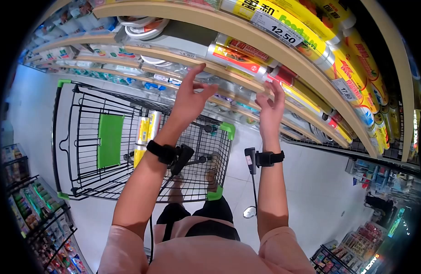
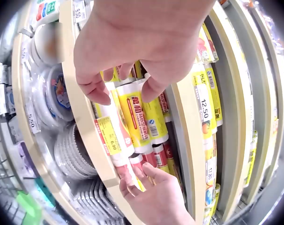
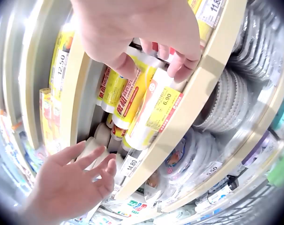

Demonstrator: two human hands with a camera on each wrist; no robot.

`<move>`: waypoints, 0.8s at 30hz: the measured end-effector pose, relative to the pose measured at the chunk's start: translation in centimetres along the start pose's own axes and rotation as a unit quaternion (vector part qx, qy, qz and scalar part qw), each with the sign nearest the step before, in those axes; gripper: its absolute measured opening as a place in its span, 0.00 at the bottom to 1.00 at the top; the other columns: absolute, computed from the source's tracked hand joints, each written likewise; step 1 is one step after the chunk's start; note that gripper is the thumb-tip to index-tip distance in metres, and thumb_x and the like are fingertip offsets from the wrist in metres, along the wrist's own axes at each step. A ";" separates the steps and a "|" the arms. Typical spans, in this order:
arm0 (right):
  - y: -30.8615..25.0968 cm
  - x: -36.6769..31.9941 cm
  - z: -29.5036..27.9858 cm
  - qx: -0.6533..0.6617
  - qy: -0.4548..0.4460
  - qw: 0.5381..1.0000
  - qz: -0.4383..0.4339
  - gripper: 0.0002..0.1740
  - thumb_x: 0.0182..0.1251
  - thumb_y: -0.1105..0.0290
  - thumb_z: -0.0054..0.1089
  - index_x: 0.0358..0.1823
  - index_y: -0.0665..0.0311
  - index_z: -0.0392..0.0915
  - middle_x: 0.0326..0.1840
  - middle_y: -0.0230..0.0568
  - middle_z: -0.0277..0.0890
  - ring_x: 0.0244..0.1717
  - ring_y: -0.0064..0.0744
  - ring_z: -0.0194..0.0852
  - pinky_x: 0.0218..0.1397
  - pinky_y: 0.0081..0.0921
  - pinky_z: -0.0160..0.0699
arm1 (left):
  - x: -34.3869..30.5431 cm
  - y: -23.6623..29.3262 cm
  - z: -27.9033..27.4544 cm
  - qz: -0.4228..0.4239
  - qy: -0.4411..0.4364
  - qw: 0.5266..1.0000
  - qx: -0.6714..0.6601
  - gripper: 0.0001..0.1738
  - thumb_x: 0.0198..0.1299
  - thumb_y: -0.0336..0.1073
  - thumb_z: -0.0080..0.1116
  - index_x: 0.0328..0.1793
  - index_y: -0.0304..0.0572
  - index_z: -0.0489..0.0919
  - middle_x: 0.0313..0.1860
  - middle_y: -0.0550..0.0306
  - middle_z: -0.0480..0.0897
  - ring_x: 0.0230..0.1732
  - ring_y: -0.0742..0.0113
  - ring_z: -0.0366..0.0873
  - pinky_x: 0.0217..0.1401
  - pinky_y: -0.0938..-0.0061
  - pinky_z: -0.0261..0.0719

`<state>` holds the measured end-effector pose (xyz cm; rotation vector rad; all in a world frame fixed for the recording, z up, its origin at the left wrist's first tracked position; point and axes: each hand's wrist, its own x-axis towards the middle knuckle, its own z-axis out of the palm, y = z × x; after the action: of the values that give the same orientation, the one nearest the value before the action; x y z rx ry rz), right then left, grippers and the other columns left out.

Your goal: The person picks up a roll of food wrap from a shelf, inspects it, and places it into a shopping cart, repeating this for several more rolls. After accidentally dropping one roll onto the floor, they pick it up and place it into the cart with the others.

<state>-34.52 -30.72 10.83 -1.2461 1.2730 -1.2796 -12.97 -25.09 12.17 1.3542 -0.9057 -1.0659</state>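
Observation:
Both hands reach toward a shelf of yellow, red and white packaged rolls. My left hand (image 1: pixel 191 100) is before the shelf edge with thumb and fingers spread apart and nothing between them. My right hand (image 1: pixel 271 109) is further right, fingers loosely bent close to the roll ends. Nearest to the hands lies a roll with a yellow 6.90 label (image 3: pixel 163 105), beside a yellow roll with red lettering (image 3: pixel 131 96). In the right wrist view, the right thumb and fingers overlap the upper ends of these rolls, and the left hand (image 3: pixel 71 183) shows its open palm.
A black wire shopping cart (image 1: pixel 85 182) with green corners stands left, holding several yellow and white rolls (image 1: pixel 143 130). Wooden shelf edges (image 1: pixel 178 55) run above and below the hands. Plastic-wrapped white plates (image 2: pixel 57 91) lie on the neighbouring shelf. More racks (image 1: pixel 41 214) stand behind.

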 end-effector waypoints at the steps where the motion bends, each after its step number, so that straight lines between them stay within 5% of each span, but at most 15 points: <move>1: -0.2 0.5 0.4 0.014 0.004 1.000 -0.012 0.35 0.58 0.79 0.63 0.69 0.63 0.64 0.66 0.46 0.68 0.48 0.27 0.74 0.54 0.25 0.74 | 1.1 0.4 0.6 -0.004 -0.001 1.000 -0.007 0.38 0.59 0.32 0.67 0.76 0.45 0.64 0.70 0.52 0.69 0.50 0.70 0.77 0.49 0.75 0.79; 7: 0.5 3.8 0.8 -0.014 0.021 1.000 0.014 0.38 0.57 0.75 0.67 0.70 0.65 0.61 0.66 0.49 0.66 0.50 0.29 0.74 0.51 0.26 0.75 | 5.7 0.9 3.1 0.008 0.021 0.995 0.093 0.46 0.58 0.34 0.69 0.80 0.44 0.57 0.72 0.44 0.65 0.51 0.66 0.77 0.54 0.75 0.76; 10: -1.4 4.4 1.5 0.012 0.014 0.999 0.032 0.36 0.58 0.75 0.66 0.68 0.66 0.62 0.63 0.47 0.67 0.49 0.29 0.73 0.51 0.25 0.75 | 8.3 -1.8 3.8 0.085 0.058 0.989 0.106 0.48 0.53 0.34 0.70 0.78 0.34 0.56 0.65 0.38 0.65 0.61 0.55 0.72 0.56 0.70 0.79; 13: -1.0 5.2 1.5 0.034 -0.003 0.999 0.040 0.34 0.58 0.75 0.66 0.67 0.67 0.62 0.61 0.45 0.68 0.47 0.27 0.73 0.50 0.25 0.75 | 8.8 -1.1 4.1 0.044 0.065 0.989 0.128 0.46 0.56 0.32 0.69 0.80 0.43 0.58 0.71 0.44 0.64 0.54 0.59 0.77 0.60 0.75 0.73; 17: -0.9 5.2 1.4 0.039 -0.021 0.998 0.051 0.36 0.60 0.73 0.66 0.70 0.59 0.63 0.63 0.41 0.68 0.55 0.30 0.71 0.49 0.28 0.76 | 8.7 0.1 3.6 0.046 0.030 0.988 0.146 0.41 0.56 0.30 0.67 0.76 0.45 0.62 0.69 0.46 0.65 0.51 0.65 0.77 0.54 0.75 0.76; 24: -0.7 5.6 1.5 0.053 -0.082 0.989 0.115 0.31 0.60 0.75 0.65 0.64 0.65 0.65 0.60 0.43 0.68 0.48 0.30 0.73 0.48 0.27 0.76 | 7.5 1.2 3.8 0.009 0.036 0.999 0.021 0.34 0.57 0.30 0.67 0.69 0.42 0.66 0.59 0.53 0.73 0.46 0.70 0.77 0.42 0.76 0.80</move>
<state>-33.36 -36.41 11.73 -1.0723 1.1768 -1.0434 -14.32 -33.44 12.83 1.4082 -0.8890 -0.9827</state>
